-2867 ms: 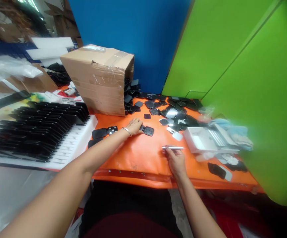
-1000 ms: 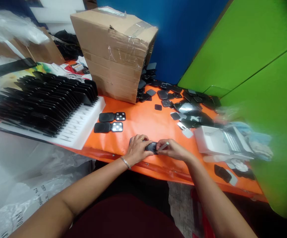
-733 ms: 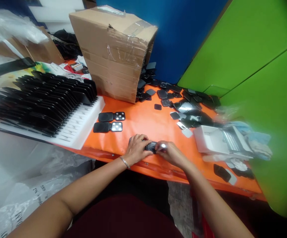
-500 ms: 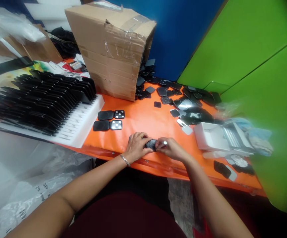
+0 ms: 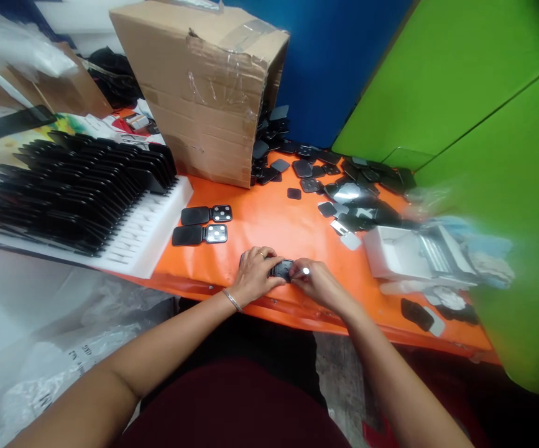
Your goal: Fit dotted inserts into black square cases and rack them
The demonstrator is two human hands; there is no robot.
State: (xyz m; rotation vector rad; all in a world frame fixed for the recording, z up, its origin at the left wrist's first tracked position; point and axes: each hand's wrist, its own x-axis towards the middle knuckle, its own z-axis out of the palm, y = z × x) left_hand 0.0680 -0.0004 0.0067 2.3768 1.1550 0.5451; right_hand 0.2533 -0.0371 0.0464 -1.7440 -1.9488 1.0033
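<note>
Near the table's front edge, a black hinged two-panel piece lies partly under my left hand. That hand grips its left panel, with thumb and fingers around the hinge. My right hand is closed on a slim pen-like tool with a bright round end. Its tip is at the piece's right panel, hidden by my fingers. Left of my hands, two similar hinged pieces lie opened flat: an upper one and a lower one, with pale round discs on their right panels.
A white foam rack full of upright black panels stands at the left. Behind is a large cardboard box. Loose black plates spread toward the back right. A white open box sits on the right of the orange table.
The view has shifted slightly. My right hand with the tool has moved a little at the right panel, which shows somewhat more now. My left hand keeps its hold.
</note>
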